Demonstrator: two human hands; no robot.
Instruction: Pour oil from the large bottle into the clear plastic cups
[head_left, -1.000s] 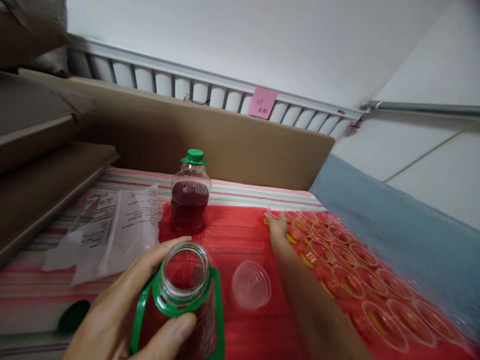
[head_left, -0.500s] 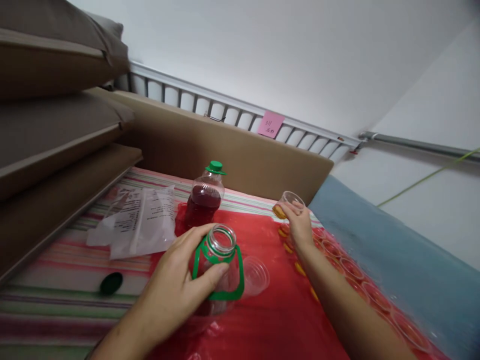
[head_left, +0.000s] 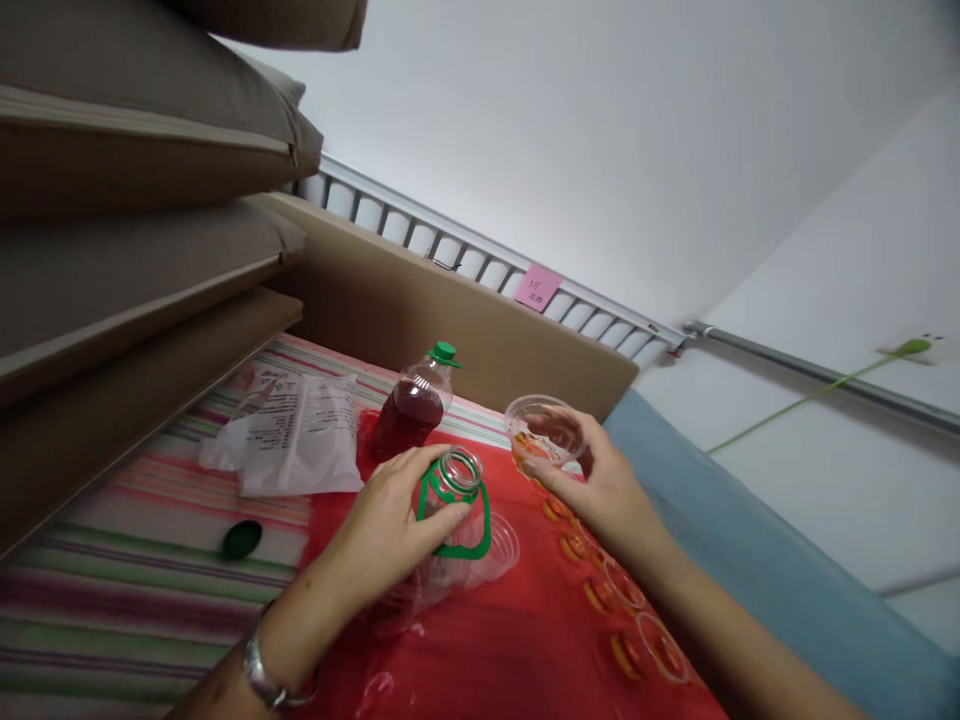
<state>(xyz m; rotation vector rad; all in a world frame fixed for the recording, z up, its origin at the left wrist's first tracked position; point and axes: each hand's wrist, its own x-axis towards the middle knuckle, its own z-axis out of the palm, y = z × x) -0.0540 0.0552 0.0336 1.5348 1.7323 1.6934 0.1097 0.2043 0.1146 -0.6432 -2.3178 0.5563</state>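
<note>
Left grip point(head_left: 390, 525) wrapped around an uncapped bottle point(head_left: 452, 490), right grip point(head_left: 606, 482) pinching a clear cup point(head_left: 538, 432), capped bottle of red liquid point(head_left: 411, 410) beyond left grip, green lid point(head_left: 241, 540) to that grip's left

The left hand point(head_left: 394, 525) covers one side of the open bottle point(head_left: 442, 575), its base hard to make out; the right forearm point(head_left: 720, 615) hides some cups point(head_left: 664, 648) on the red sheet point(head_left: 487, 650), cut off below; print on the bag point(head_left: 322, 435) and the lower line on the pink note point(head_left: 538, 287) are too small to read
</note>
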